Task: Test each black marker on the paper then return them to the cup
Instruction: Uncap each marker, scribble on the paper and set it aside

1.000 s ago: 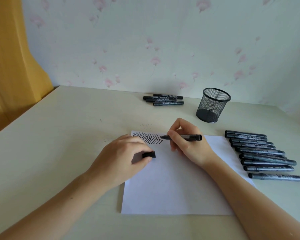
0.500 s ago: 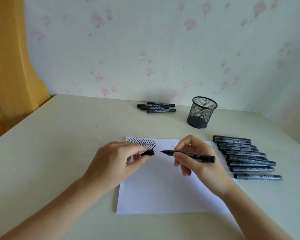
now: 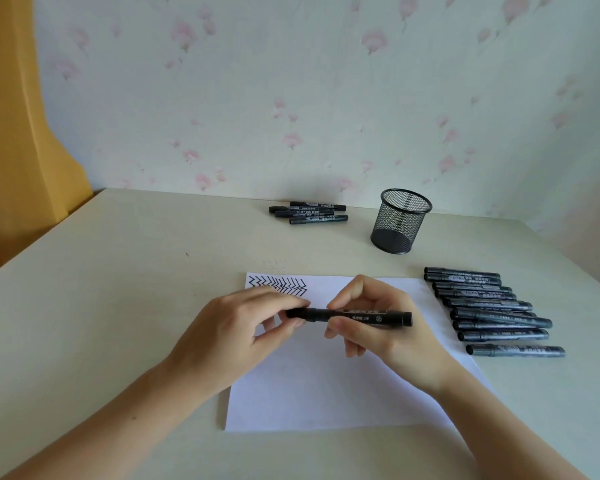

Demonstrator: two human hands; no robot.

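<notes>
1. Right hand point(image 3: 385, 327) grips marker point(image 3: 361, 316) barrel, held level above paper point(image 3: 326, 393).
2. Left hand point(image 3: 236, 334) pinches cap point(image 3: 300, 313) on marker's left end.
3. Zigzags point(image 3: 279, 285) at paper's top-left corner.
4. Row point(image 3: 492, 310) of markers right of paper; cup point(image 3: 399, 221) and pile point(image 3: 310, 213) behind paper.

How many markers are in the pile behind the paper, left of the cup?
4 markers, lying side by side near the wall; another could be hidden among them.
</notes>
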